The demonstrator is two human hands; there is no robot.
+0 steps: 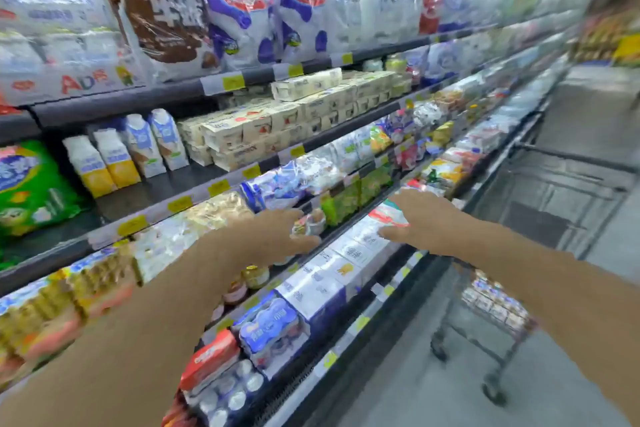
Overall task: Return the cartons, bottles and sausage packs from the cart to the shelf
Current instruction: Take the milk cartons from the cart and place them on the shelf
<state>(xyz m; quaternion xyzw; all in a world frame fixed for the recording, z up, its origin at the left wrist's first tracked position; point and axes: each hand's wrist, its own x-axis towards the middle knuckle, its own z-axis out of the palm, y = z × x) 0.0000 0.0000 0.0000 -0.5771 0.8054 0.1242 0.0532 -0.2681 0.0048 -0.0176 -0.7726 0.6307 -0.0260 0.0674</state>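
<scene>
My left hand [285,232] reaches to the edge of a lower shelf, fingers and thumb spread loosely beside a small pack of bottles [310,224]; blur hides whether they touch. To its right, my right hand [420,222] is stretched out with straight, spread fingers. They rest on a red-and-white pack [386,215] at the far end of a row of white cartons [346,262]. The wire cart [485,308] stands low on the right, under my right forearm, with blue-and-white packs [498,302] inside.
The chiller shelving [311,142] fills the left and runs away to the right. It holds milk bags, cream boxes, small cartons [114,159], yoghurt bottle packs [270,329] and a red pack [211,357]. Grey aisle floor [433,392] lies to the right.
</scene>
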